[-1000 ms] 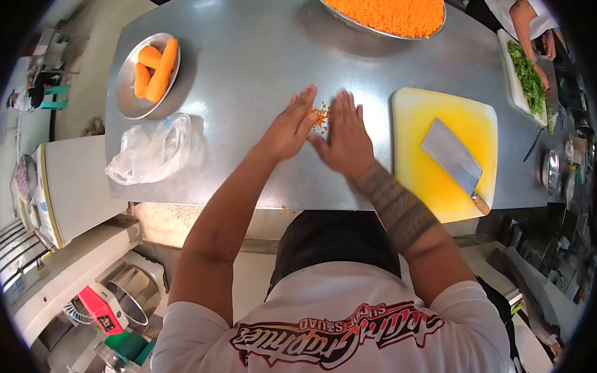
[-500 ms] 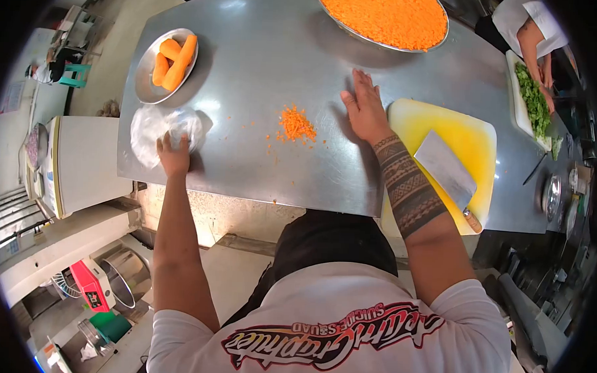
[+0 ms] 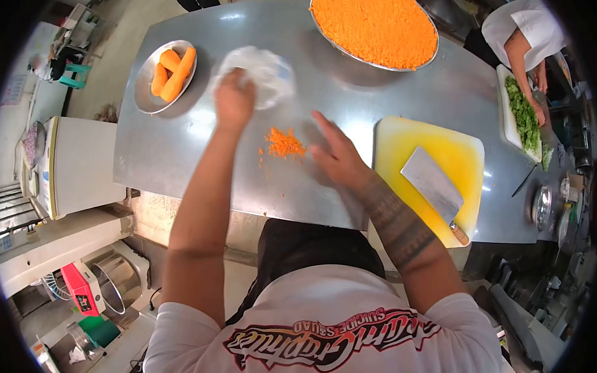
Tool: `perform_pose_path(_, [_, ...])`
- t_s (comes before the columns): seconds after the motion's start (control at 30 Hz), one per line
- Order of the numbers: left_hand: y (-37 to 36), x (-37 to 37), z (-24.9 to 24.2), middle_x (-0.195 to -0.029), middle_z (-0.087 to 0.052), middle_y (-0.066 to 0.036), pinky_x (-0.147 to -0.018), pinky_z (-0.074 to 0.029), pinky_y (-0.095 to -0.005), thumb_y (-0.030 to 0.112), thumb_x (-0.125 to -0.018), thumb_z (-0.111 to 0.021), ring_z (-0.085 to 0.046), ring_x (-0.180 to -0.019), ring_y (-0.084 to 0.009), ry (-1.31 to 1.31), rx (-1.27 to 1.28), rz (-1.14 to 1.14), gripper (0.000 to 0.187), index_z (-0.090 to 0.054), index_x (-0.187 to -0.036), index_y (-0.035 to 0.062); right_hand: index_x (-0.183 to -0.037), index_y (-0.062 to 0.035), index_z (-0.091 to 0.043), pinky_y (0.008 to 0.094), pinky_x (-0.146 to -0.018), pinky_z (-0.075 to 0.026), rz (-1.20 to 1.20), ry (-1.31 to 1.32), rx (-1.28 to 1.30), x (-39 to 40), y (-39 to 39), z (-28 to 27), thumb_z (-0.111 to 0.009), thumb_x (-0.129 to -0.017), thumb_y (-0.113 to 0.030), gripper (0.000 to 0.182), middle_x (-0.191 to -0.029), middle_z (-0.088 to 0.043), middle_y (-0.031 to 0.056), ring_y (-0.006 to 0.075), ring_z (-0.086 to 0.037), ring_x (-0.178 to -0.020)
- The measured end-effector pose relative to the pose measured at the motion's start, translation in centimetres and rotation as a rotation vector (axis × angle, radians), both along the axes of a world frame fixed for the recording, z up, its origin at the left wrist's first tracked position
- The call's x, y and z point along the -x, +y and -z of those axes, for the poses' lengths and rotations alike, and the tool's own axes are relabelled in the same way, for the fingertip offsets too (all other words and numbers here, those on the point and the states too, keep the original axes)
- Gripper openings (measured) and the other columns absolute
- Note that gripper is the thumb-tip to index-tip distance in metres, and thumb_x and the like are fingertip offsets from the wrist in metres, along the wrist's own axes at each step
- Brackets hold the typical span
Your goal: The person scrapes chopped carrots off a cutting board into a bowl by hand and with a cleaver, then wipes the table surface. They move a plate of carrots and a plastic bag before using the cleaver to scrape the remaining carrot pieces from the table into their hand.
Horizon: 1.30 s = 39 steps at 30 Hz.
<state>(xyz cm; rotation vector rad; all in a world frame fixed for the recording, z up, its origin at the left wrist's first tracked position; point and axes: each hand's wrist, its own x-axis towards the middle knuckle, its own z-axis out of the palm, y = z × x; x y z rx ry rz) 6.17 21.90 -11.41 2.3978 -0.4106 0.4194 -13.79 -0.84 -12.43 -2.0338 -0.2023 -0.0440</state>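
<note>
My left hand (image 3: 236, 102) is closed on the edge of a clear plastic bag (image 3: 269, 77), which is blurred by motion above the metal table (image 3: 181, 163). Between my hands and closer to me lies a small heap of grated carrot (image 3: 285, 144). My right hand (image 3: 339, 152) is just right of that heap, fingers apart, holding nothing. A cleaver (image 3: 433, 183) rests on the yellow-stained cutting board (image 3: 395, 140) beside my right forearm.
A metal bowl (image 3: 144, 94) with peeled carrots (image 3: 177, 76) stands at the left. A large bowl heaped with grated carrot (image 3: 376, 28) is at the far edge. At the right, a person (image 3: 524, 36) works over leafy greens (image 3: 523, 115) on a white board.
My left hand has lifted the plastic bag and carried it right and away from me. My right hand has moved left and closer to me, toward the small carrot heap.
</note>
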Motion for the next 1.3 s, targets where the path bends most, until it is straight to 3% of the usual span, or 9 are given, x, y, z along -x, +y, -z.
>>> perform_pose_path(0.23, [-10.2,8.4,-1.8,-0.150,-0.054,-0.028,-0.110,-0.051,-0.0471,0.039,-0.094,-0.079,-0.054,-0.140,-0.0385,0.215,0.096,0.292,0.067,-0.057,-0.143,-0.0002,-0.151,0.0039,-0.050,0.0466,-0.111,-0.047,0.222,-0.034,0.097,7.8,0.0,-4.5,-0.068,-0.099,-0.017,0.059,-0.140,-0.064,0.0241,0.0396,-0.062,-0.130])
perform_pose_path(0.37, [-0.6,3.5,-4.5,-0.126,-0.071,-0.018,-0.076,-0.061,-0.0330,0.030,-0.096,-0.080,-0.074,-0.098,-0.0264,0.213,0.442,0.142,0.050,-0.064,-0.132,0.0001,-0.150,0.0037,-0.050,0.0450,-0.105,-0.050,0.147,-0.014,0.123,8.7,3.4,-5.7,-0.069,-0.098,-0.016,0.058,-0.134,-0.065,0.0234,0.0366,-0.064,-0.120])
perform_pose_path(0.53, [25.5,-12.9,6.0,-0.118,-0.067,-0.025,-0.086,-0.059,-0.0418,0.031,-0.096,-0.075,-0.071,-0.101,-0.0352,-0.194,0.048,-0.826,0.055,-0.057,-0.132,-0.0067,-0.148,0.0027,-0.051,0.0448,-0.103,-0.051,0.000,0.071,0.084,7.3,11.4,-4.8,-0.070,-0.097,-0.015,0.057,-0.133,-0.065,0.0223,0.0374,-0.064,-0.117])
perform_pose_path(0.7, [27.6,-14.9,5.5,-0.096,-0.072,-0.020,-0.051,-0.058,-0.0368,0.021,-0.093,-0.066,-0.075,-0.078,-0.0254,0.541,0.533,-0.481,0.036,-0.062,-0.116,-0.0052,-0.147,0.0005,-0.051,0.0472,-0.104,-0.049,-0.124,0.105,0.025,2.5,18.5,-4.0,-0.071,-0.095,-0.016,0.058,-0.134,-0.064,0.0212,0.0394,-0.062,-0.117])
perform_pose_path(0.8, [23.0,-15.5,10.6,-0.091,-0.073,-0.028,-0.085,-0.058,-0.0509,0.021,-0.088,-0.069,-0.074,-0.088,-0.0434,0.489,0.547,-0.433,0.036,-0.062,-0.108,-0.0070,-0.148,0.0002,-0.051,0.0473,-0.104,-0.049,-0.121,0.118,0.049,0.3,20.9,-4.0,-0.070,-0.096,-0.016,0.057,-0.134,-0.064,0.0206,0.0386,-0.061,-0.117])
perform_pose_path(1.03, [16.3,-9.5,4.6,-0.105,-0.074,-0.024,-0.098,-0.055,-0.0514,0.038,-0.101,-0.068,-0.071,-0.105,-0.0408,0.629,0.560,-0.205,0.054,-0.063,-0.130,-0.0073,-0.150,0.0011,-0.050,0.0461,-0.104,-0.049,-0.054,0.123,0.184,-2.6,23.3,-2.3,-0.070,-0.097,-0.017,0.060,-0.131,-0.065,0.0204,0.0381,-0.061,-0.118])
perform_pose_path(1.13, [29.4,-14.8,9.6,-0.141,-0.060,-0.028,-0.117,-0.039,-0.0550,0.042,-0.104,-0.065,-0.051,-0.138,-0.0419,-0.097,0.138,-0.367,0.053,-0.065,-0.134,-0.0025,-0.150,0.0015,-0.050,0.0459,-0.105,-0.049,-0.073,0.164,0.191,-3.3,24.3,-2.7,-0.071,-0.097,-0.018,0.060,-0.132,-0.064,0.0205,0.0379,-0.061,-0.118])
perform_pose_path(1.2, [36.7,-18.0,9.4,-0.169,-0.025,-0.032,-0.129,-0.023,-0.0521,0.054,-0.107,-0.053,-0.025,-0.160,-0.0411,0.151,-0.280,-0.511,0.081,-0.033,-0.162,-0.0011,-0.150,0.0018,-0.050,0.0454,-0.105,-0.049,-0.088,0.202,0.198,-2.7,24.5,-3.5,-0.071,-0.097,-0.017,0.061,-0.132,-0.064,0.0204,0.0376,-0.061,-0.119])
perform_pose_path(1.3, [38.8,-23.6,10.0,-0.171,-0.024,-0.029,-0.130,-0.018,-0.0553,0.057,-0.109,-0.042,-0.021,-0.160,-0.0440,0.209,-0.385,-0.315,0.079,-0.030,-0.165,0.0025,-0.150,0.0015,-0.049,0.0444,-0.105,-0.050,-0.060,0.240,0.252,-1.4,24.3,-3.9,-0.071,-0.096,-0.016,0.061,-0.131,-0.065,0.0196,0.0366,-0.062,-0.119])
